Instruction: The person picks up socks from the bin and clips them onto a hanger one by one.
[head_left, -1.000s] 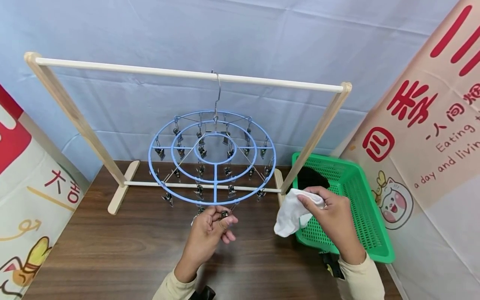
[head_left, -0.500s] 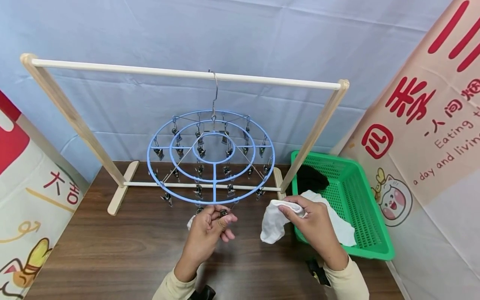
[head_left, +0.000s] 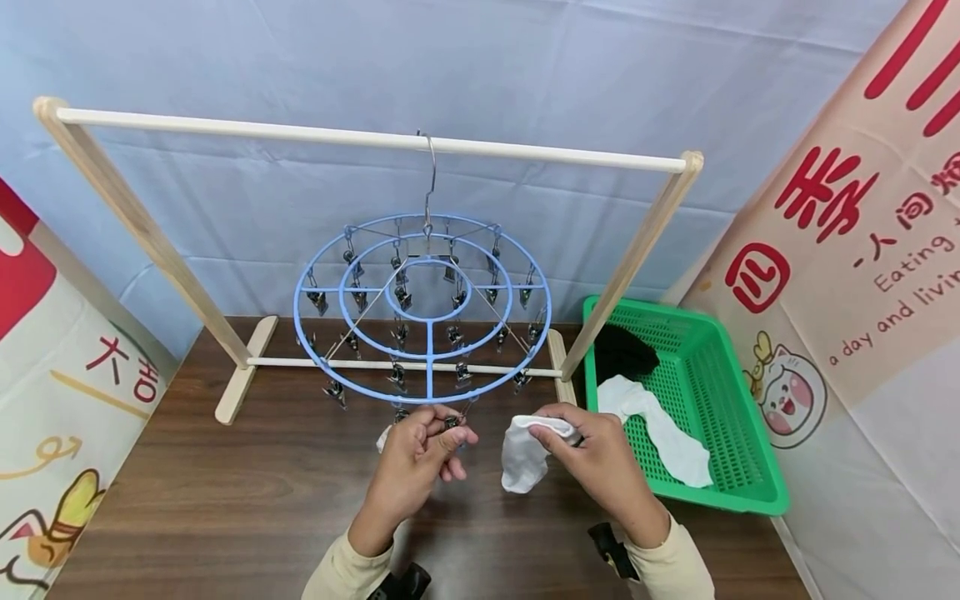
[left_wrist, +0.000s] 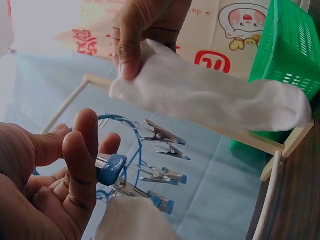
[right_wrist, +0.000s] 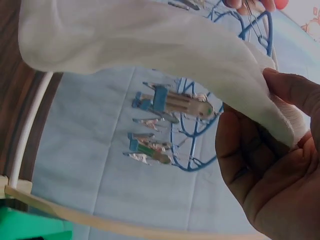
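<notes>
In the head view my left hand (head_left: 411, 462) is below the front rim of the blue round clip hanger (head_left: 430, 346). It pinches a metal clip with blue tips (left_wrist: 111, 168), seen best in the left wrist view. To its right, my right hand (head_left: 600, 454) holds a white sock (head_left: 523, 454) by the cuff between thumb and fingers, and the sock's foot end dangles. Another piece of white cloth (left_wrist: 135, 220) shows under a neighbouring clip, mostly hidden behind the left hand in the head view. The sock and the pinched clip are apart.
The hanger hooks onto the white bar (head_left: 300, 131) of a wooden stand, and several clips dangle from its rings. At right stands a green basket (head_left: 738, 433) with a white sock (head_left: 667, 437) and a black cloth item (head_left: 624, 352). Printed banners flank the wooden table (head_left: 247, 492).
My right hand has moved left from above the basket with the sock, closer to the left hand. The white sock in the basket has come into view. The left hand stays at the clip.
</notes>
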